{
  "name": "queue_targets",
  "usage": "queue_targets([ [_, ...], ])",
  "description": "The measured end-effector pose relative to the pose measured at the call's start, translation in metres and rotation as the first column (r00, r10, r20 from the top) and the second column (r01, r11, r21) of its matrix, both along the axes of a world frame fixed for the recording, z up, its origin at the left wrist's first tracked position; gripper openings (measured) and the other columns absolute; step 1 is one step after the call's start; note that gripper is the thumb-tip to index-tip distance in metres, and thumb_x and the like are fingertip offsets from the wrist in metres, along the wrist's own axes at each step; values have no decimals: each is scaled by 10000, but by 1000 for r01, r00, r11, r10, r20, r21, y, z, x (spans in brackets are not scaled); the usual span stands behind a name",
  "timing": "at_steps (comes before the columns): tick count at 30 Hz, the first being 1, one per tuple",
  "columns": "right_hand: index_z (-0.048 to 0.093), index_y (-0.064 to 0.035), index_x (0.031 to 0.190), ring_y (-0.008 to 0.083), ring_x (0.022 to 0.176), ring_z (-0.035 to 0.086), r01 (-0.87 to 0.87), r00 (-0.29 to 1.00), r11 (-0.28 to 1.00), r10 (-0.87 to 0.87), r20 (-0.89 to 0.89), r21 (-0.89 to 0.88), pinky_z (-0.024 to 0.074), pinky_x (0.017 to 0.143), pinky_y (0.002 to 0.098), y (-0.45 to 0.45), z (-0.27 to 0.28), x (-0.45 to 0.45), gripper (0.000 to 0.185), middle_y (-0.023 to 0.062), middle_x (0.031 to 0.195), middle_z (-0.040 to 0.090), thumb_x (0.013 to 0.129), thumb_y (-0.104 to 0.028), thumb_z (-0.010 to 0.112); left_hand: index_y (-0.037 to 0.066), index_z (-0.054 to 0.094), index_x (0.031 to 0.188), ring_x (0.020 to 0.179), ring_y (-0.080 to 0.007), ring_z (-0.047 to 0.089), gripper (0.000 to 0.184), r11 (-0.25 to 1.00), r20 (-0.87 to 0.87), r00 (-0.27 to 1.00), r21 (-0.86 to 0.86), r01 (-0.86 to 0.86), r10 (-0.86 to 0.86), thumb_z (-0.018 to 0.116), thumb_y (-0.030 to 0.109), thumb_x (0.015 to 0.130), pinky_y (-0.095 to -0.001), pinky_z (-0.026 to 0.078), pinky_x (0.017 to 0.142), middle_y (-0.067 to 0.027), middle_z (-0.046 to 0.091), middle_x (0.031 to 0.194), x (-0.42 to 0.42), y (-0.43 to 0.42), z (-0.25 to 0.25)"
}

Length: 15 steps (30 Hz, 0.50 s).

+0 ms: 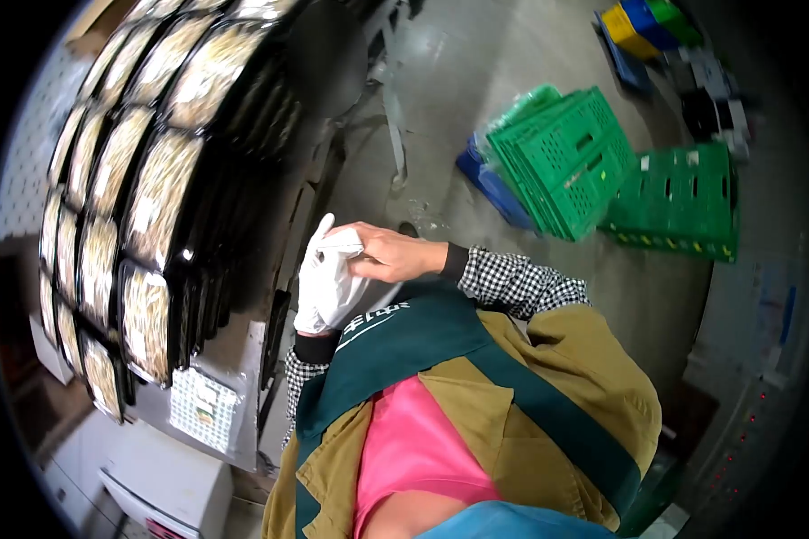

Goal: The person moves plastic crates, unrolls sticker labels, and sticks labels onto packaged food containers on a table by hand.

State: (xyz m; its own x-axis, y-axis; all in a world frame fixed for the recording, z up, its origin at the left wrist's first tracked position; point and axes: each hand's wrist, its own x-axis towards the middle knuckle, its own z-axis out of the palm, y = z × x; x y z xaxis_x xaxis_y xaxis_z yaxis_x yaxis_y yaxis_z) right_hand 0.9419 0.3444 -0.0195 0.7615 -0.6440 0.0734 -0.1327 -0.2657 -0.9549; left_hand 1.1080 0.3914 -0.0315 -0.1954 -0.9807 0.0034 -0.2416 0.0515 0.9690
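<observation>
My left hand [311, 292] wears a white glove and is held in front of my apron, with one finger pointing up. Loose white glove fabric [343, 244] lies against it and hides most of its other fingers. Bare and with curled fingers, my right hand [394, 254] pinches that fabric from the right side. I cannot tell whether the fabric is a second glove or part of the one on my left hand. To the left of both hands rise stacks of black trays [164, 202] packed with pale, thin stalks under clear film.
Green crates [566, 166] are stacked on the floor at right, by a blue crate [494, 193]; another green crate stack [683, 202] stands beyond. A checked plastic packet [205, 409] lies on the table's near end. Below is a white box-like unit [166, 481].
</observation>
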Motion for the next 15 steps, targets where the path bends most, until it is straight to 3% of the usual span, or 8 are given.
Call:
queue_targets([
  [2, 415, -22, 1289, 322, 1211, 398, -56, 995, 997, 51, -87, -49, 314, 1032, 374, -5, -7, -25, 525, 142, 1342, 384, 812, -126, 611, 45, 544, 1140, 1068, -304, 551, 360, 995, 117, 992, -81, 59, -49, 641, 98, 798, -351, 441, 921, -158, 538, 1188, -15, -8, -16],
  [3, 445, -14, 1232, 327, 1158, 439, 30, 997, 993, -38, -70, -111, 353, 987, 377, -6, -15, -37, 505, 146, 1254, 444, 791, -160, 640, 42, 570, 1104, 1039, -300, 567, 295, 946, 351, 934, -273, 176, -72, 614, 81, 814, -354, 448, 905, -162, 567, 1135, -23, -18, -25],
  [6, 496, 4, 1116, 328, 1033, 527, 146, 972, 980, -167, -167, -134, 441, 866, 379, -13, -66, -81, 449, 147, 1080, 547, 755, -186, 686, 29, 568, 1102, 984, -259, 590, 264, 933, 417, 886, -193, 303, -202, 598, 94, 847, -345, 469, 862, -128, 610, 1043, -58, -34, -51],
  [8, 580, -11, 952, 298, 863, 591, 265, 960, 959, -272, -62, -104, 470, 718, 378, -14, -110, -112, 260, 129, 935, 579, 748, -139, 678, -25, 504, 1185, 969, -200, 588, 352, 892, -206, 974, 416, 176, -96, 595, 89, 864, -292, 469, 853, -114, 602, 1076, -89, -38, -85],
  [10, 624, -13, 941, 247, 802, 618, 344, 934, 938, -335, -126, 52, 478, 720, 333, -22, -164, -154, 190, 115, 865, 609, 803, -140, 651, -56, 448, 1265, 985, -181, 582, 452, 672, -378, 879, 734, 95, 290, 603, 81, 863, -263, 461, 871, -117, 584, 1134, -114, -42, -125],
  [12, 655, -18, 869, 167, 667, 607, 589, 786, 740, -432, -443, 323, 476, 649, 315, -30, -239, -201, 167, 93, 696, 603, 826, -179, 646, -43, 405, 1320, 1123, -202, 526, 497, 862, 80, 987, 481, -159, 138, 584, 78, 872, -277, 430, 933, -154, 486, 1304, -128, -34, -177],
  [14, 682, -18, 807, 133, 592, 589, 784, 620, 457, -549, -561, 420, 464, 553, 306, -19, -355, -268, 200, 75, 591, 589, 782, -216, 687, -44, 413, 1314, 1161, -199, 504, 480, 799, 26, 969, 561, -217, 245, 576, 87, 882, -282, 430, 936, -159, 473, 1321, -143, -29, -191],
  [15, 676, -7, 756, 144, 606, 600, 901, 433, 329, -640, -635, 283, 465, 537, 294, 6, -447, -303, 131, 79, 599, 607, 767, -136, 660, -42, 439, 1293, 1105, -179, 532, 446, 680, -33, 947, 704, -205, 320, 572, 92, 889, -269, 444, 901, -144, 515, 1266, -153, -25, -188],
])
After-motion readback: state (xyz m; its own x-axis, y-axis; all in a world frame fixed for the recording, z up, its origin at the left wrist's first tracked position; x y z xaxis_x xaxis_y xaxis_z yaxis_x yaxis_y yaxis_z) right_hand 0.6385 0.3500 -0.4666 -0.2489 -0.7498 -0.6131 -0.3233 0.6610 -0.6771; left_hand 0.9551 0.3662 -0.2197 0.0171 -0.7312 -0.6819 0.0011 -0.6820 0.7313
